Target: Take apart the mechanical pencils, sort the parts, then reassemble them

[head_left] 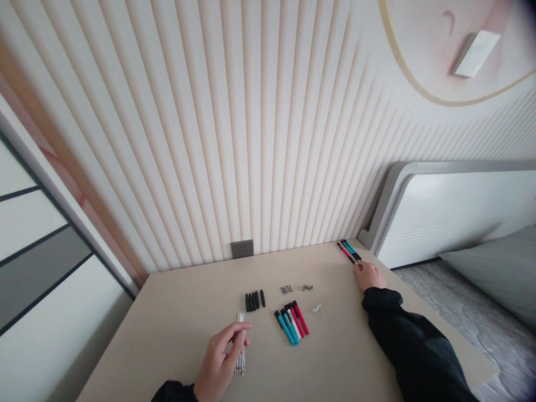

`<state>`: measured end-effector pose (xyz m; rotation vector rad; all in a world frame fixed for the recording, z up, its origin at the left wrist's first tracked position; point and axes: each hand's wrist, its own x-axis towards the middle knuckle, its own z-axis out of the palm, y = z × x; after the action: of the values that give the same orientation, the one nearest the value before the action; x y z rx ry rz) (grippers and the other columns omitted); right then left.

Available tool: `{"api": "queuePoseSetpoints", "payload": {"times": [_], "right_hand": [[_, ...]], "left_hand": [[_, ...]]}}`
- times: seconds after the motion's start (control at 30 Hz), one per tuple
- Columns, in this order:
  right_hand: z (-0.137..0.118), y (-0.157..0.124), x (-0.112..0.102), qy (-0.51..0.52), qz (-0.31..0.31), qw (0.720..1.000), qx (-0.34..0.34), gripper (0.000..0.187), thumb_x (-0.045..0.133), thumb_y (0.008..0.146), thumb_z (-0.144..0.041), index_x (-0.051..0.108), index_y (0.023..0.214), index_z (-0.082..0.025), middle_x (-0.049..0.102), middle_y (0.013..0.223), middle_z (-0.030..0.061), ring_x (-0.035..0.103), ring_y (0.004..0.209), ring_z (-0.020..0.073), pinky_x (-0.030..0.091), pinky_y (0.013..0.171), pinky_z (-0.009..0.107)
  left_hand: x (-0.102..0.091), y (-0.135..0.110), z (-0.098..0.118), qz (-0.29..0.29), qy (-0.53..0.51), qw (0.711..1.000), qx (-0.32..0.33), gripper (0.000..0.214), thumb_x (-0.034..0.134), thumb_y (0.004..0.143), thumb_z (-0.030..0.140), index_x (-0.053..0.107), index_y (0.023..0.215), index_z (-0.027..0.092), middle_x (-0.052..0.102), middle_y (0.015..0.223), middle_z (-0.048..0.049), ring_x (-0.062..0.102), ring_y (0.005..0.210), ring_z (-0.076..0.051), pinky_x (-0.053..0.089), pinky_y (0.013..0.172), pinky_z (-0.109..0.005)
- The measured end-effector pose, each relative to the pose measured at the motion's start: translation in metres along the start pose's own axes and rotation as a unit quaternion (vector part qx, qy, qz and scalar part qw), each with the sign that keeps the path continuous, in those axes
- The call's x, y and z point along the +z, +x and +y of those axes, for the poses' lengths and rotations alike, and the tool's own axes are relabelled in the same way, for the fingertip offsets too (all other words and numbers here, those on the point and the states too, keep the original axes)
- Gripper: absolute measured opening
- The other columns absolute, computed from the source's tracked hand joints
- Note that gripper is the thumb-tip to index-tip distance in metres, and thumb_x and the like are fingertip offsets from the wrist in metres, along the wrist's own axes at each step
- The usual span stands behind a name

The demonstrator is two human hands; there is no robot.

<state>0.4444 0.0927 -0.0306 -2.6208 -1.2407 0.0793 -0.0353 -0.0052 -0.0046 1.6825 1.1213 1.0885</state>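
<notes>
My left hand (220, 360) rests near the table's front edge, its fingers closed on a small bundle of thin white rods (240, 350) lying on the surface. My right hand (369, 275) is stretched to the far right corner, fingers curled at the ends of a few assembled red, teal and black pens (348, 250). Whether it grips one is unclear. Between the hands lie a row of black grip sleeves (254, 300), a group of teal, white and red pen barrels (292, 322), small metal springs (287, 289) and a small white piece (317, 307).
The beige table (176, 301) stands against a ribbed white wall with a grey socket plate (242, 248). A bed with a grey-white headboard (452, 212) is on the right, and panelled doors (37, 251) are on the left.
</notes>
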Motion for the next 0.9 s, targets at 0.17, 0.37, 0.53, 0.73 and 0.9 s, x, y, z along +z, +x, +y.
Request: {"api": "queuePoseSetpoints", "payload": {"times": [0.17,0.37,0.53,0.73,0.9], "right_hand": [[-0.004,0.003,0.001,0.004,0.012,1.000,0.013,0.038,0.039,0.093,-0.040,0.071,0.100,-0.021,0.067,0.108,0.0132,0.065,0.095,0.0274,0.049,0.076,0.035],[-0.009,0.004,0.001,0.006,0.019,1.000,0.024,0.038,0.039,0.093,-0.040,0.071,0.101,-0.020,0.066,0.109,0.0140,0.065,0.096,0.0275,0.049,0.078,0.037],[-0.010,0.005,0.000,0.008,0.022,0.999,0.031,0.038,0.039,0.092,-0.039,0.071,0.099,-0.020,0.066,0.108,0.0142,0.065,0.095,0.0277,0.049,0.078,0.037],[-0.010,0.002,-0.001,0.010,0.032,0.999,0.027,0.037,0.039,0.091,-0.038,0.071,0.098,-0.020,0.066,0.107,0.0131,0.065,0.093,0.0268,0.048,0.076,0.036],[-0.012,-0.004,-0.006,0.013,0.057,0.998,0.015,0.036,0.040,0.091,-0.038,0.069,0.099,-0.020,0.067,0.103,0.0130,0.064,0.090,0.0272,0.046,0.073,0.036]], "left_hand": [[0.000,0.000,0.001,0.005,-0.005,1.000,-0.005,0.028,0.054,0.090,0.039,0.068,0.102,0.017,0.064,0.070,-0.0041,0.059,0.060,-0.015,0.050,0.055,-0.024],[0.000,0.000,0.003,0.008,-0.005,1.000,-0.020,0.029,0.054,0.090,0.041,0.068,0.101,0.018,0.065,0.070,-0.0044,0.061,0.063,-0.016,0.050,0.056,-0.024],[-0.001,0.000,0.006,0.013,-0.007,1.000,-0.018,0.028,0.056,0.089,0.041,0.068,0.100,0.018,0.065,0.071,-0.0042,0.061,0.064,-0.017,0.051,0.057,-0.025],[-0.002,0.002,0.004,0.019,0.013,1.000,0.007,0.026,0.054,0.091,0.038,0.068,0.098,0.018,0.065,0.071,-0.0041,0.062,0.066,-0.017,0.051,0.061,-0.026],[-0.007,0.004,0.004,0.016,0.061,0.997,0.033,0.023,0.049,0.093,0.033,0.067,0.096,0.019,0.065,0.074,-0.0035,0.063,0.069,-0.017,0.051,0.066,-0.027]]}}
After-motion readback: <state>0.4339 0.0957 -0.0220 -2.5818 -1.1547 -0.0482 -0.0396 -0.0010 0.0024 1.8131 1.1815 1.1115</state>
